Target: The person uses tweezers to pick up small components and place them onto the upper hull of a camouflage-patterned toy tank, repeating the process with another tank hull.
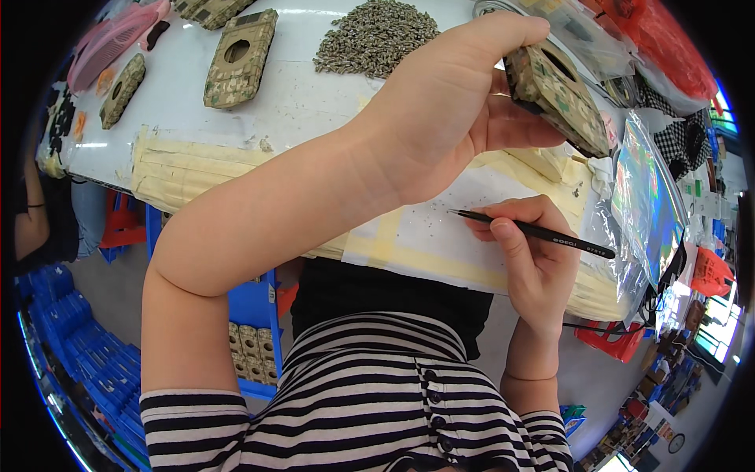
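Observation:
My left hand (452, 98) is raised across the table, its arm stretching over to the right. Between its thumb and fingers it grips a camouflage toy tank hull (562, 98), tilted, with a round opening in its top. Below it, my right hand (541, 256) pinches a slim black pen-shaped tool (550, 234). The tool's thin tip points left, just above a white sheet (440, 252) with tiny specks on it. From this view I cannot tell whether the tip touches the sheet.
A heap of small metallic parts (377, 35) lies at the back. More camouflage hulls (244, 82) and a smaller camouflage piece (123, 90) rest at the left, near a pink plastic basket (110, 43). Clear plastic bags (649, 197) and a red bag (657, 43) crowd the right.

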`<state>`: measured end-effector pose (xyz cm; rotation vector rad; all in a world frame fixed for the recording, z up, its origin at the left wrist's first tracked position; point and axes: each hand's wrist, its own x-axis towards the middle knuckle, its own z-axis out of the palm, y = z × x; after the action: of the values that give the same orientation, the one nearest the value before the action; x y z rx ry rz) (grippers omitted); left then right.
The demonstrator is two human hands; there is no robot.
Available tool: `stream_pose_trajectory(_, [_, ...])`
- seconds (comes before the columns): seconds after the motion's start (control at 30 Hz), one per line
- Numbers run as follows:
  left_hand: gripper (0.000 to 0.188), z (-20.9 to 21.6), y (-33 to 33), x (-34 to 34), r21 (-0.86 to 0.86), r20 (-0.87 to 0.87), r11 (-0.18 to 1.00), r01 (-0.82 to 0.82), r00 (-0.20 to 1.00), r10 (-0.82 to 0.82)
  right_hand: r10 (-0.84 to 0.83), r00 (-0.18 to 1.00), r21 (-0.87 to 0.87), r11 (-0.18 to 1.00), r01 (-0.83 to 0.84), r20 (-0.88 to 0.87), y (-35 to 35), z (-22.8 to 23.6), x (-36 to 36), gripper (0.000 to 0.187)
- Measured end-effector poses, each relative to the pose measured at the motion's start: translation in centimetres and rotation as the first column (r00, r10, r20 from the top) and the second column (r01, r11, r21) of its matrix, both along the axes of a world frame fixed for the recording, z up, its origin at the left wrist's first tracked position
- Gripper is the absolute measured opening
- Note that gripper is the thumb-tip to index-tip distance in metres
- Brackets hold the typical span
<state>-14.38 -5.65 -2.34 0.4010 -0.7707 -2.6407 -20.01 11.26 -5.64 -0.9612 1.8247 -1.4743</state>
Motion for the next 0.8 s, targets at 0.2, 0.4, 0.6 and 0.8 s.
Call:
stream_pose_trajectory(0.2, [0.031,-0.07,0.07,-0.06,-0.005,-0.009,1.000,0.002,1.000,-0.002,0.010,1.000,-0.005,1.000,-0.010,0.005,0.01,0.03,-0.07,0.010])
stream_pose_trajectory(0.4, [0.032,-0.16,-0.10,0.26,-0.008,-0.010,1.000,0.000,1.000,0.000,0.008,1.000,0.003,1.000,-0.008,-0.006,0.06,-0.01,-0.07,0.009])
stream_pose_trajectory(0.6, [0.032,-0.10,-0.03,-0.16,-0.013,-0.021,1.000,0.005,1.000,-0.005,0.008,1.000,0.009,1.000,-0.008,-0.025,0.05,0.00,-0.03,0.009])
stream_pose_trajectory(0.8, [0.032,-0.22,-0.13,-0.19,-0.013,-0.026,1.000,0.001,1.000,-0.002,0.011,1.000,0.001,1.000,-0.011,-0.027,0.08,-0.07,-0.04,0.009])
